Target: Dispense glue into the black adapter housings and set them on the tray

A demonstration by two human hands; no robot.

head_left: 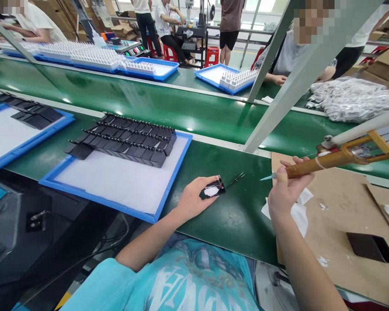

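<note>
My left hand (194, 196) grips a small black plastic case (221, 187) above the green bench. White material shows inside the case, and thin dark leads stick out of it to the right. My right hand (287, 190) is wrapped round the front of a caulking gun (330, 162) with a brown barrel. Its pale blue nozzle (268, 177) points left toward the case, with a gap between them. Beneath my right hand lies crumpled white paper (300, 216). Part of each hand's fingers is hidden.
Left of my hands, a blue-rimmed tray (173, 181) carries rows of black cases (132, 138). A second blue tray (29, 142) stands farther left. Brown cardboard (337, 203) at right bears an open black box (371, 247). A slanted metal post (278, 112) rises ahead; co-workers sit beyond.
</note>
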